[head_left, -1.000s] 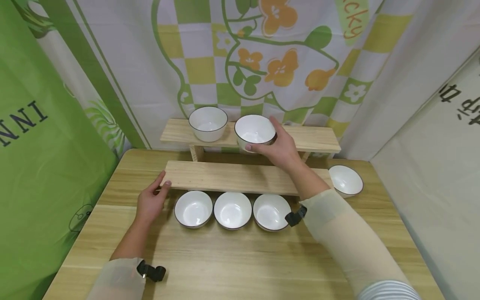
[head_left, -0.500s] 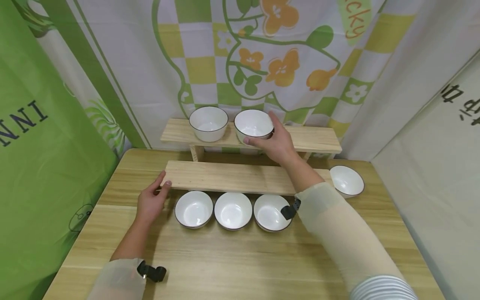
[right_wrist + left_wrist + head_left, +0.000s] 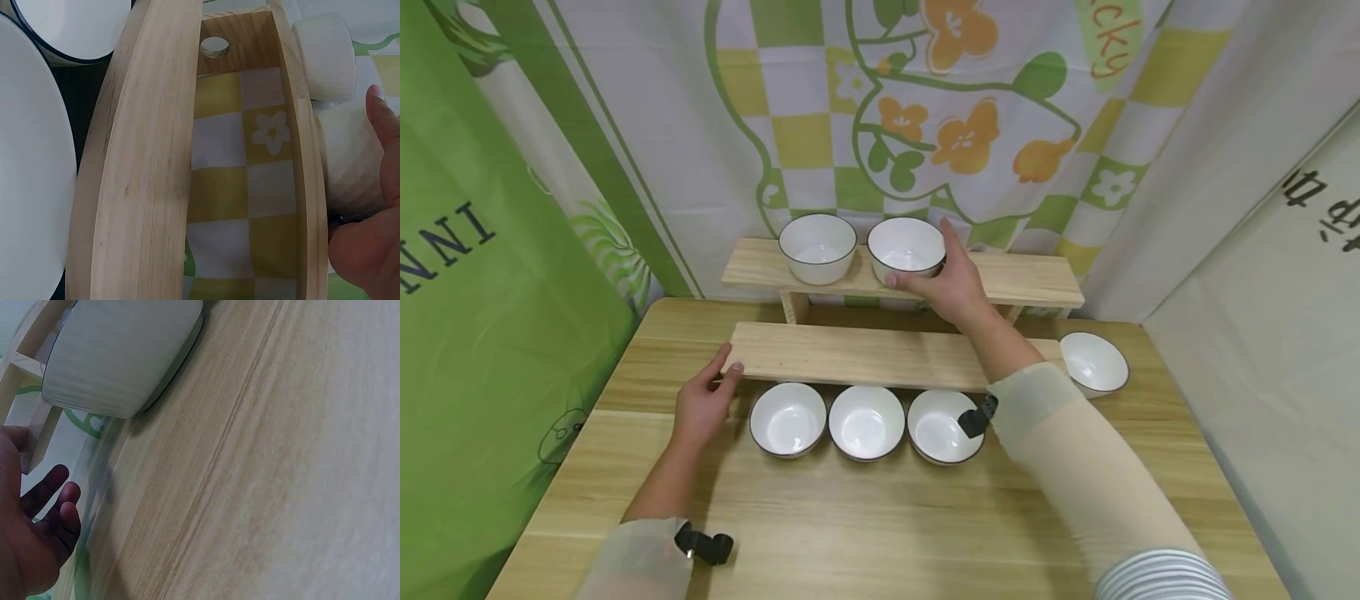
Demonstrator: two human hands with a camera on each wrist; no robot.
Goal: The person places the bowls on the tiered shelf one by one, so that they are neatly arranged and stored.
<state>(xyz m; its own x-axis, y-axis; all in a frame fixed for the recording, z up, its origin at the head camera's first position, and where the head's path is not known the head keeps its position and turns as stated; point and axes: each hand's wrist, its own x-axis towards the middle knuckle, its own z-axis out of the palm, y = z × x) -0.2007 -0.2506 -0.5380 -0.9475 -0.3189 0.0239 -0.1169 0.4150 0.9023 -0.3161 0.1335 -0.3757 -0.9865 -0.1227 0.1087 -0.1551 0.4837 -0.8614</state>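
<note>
A two-tier wooden shelf rack [image 3: 865,350] stands on the table, its lower board in front of the raised upper one. At the lower board's left end, my left hand [image 3: 700,408] holds the corner between thumb and index finger; in the left wrist view its other fingers [image 3: 56,487] are loosely bent. My right hand [image 3: 957,287] grips a white, dark-rimmed bowl [image 3: 906,246] by its right side, thumb in front and fingers behind. That bowl is on the upper board, just right of a matching bowl [image 3: 817,248]. The right wrist view shows only the hand's thumb side against the bowl [image 3: 350,162].
Three similar bowls stand in a row before the rack: left [image 3: 787,419], middle [image 3: 867,422] and right [image 3: 942,425]. One more bowl [image 3: 1093,363] sits by the rack's right end. A patterned curtain [image 3: 805,100] hangs close behind the upper board.
My right hand has moved the gripped bowl slightly back and down onto the upper board, beside the other bowl. The left hand stays at the lower board's end.
</note>
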